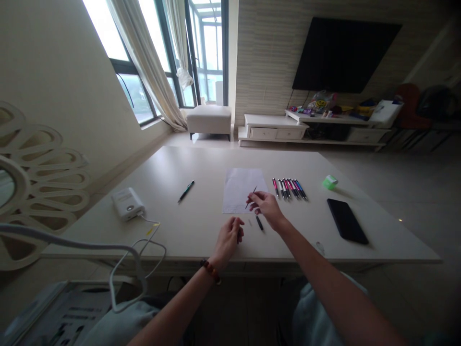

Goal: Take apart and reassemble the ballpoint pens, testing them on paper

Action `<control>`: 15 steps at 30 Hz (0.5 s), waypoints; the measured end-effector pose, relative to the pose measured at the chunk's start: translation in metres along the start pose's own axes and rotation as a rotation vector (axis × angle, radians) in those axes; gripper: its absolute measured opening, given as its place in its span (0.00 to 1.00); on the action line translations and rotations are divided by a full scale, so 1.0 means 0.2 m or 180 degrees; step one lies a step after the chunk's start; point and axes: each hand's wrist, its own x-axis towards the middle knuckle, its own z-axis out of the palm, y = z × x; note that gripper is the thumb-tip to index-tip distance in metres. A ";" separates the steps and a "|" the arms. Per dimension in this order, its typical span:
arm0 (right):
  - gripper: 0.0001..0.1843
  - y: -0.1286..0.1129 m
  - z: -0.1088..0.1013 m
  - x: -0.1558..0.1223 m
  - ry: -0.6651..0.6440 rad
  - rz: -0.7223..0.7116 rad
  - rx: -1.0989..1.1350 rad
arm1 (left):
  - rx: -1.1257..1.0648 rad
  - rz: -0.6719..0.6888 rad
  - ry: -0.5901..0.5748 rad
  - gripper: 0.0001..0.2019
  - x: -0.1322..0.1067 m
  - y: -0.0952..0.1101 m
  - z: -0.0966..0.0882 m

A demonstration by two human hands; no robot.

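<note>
My right hand (265, 207) pinches a thin dark pen refill (255, 189) over the lower right part of a white sheet of paper (239, 187). My left hand (230, 234) rests near the paper's bottom edge with its fingers curled closed; what they hold, if anything, is hidden. Between the hands a black pen barrel part (259, 222) lies on the table, and beside it a tiny thin piece (250, 222), too small to name. A row of several pens (290, 189) with pink, white and blue barrels lies right of the paper.
On the white table (201, 230), a green pen (186, 191) lies to the left. A white power bank (128, 203) with a cable (162, 246) stands further left. To the right are a black phone (346, 221) and a small green container (330, 181).
</note>
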 end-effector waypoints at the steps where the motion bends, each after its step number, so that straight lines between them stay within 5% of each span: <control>1: 0.18 0.00 -0.01 0.02 0.0138 0.0011 0.0025 | 0.0014 0.0022 0.0148 0.20 0.01 0.00 -0.02; 8: 0.10 0.11 0.08 -0.02 -0.0408 0.0228 -0.1908 | 0.0045 -0.0273 0.0619 0.17 0.06 0.07 -0.15; 15: 0.15 0.10 0.04 -0.03 0.0162 -0.0173 -0.2961 | 0.1989 0.0165 0.0702 0.11 0.08 0.10 -0.18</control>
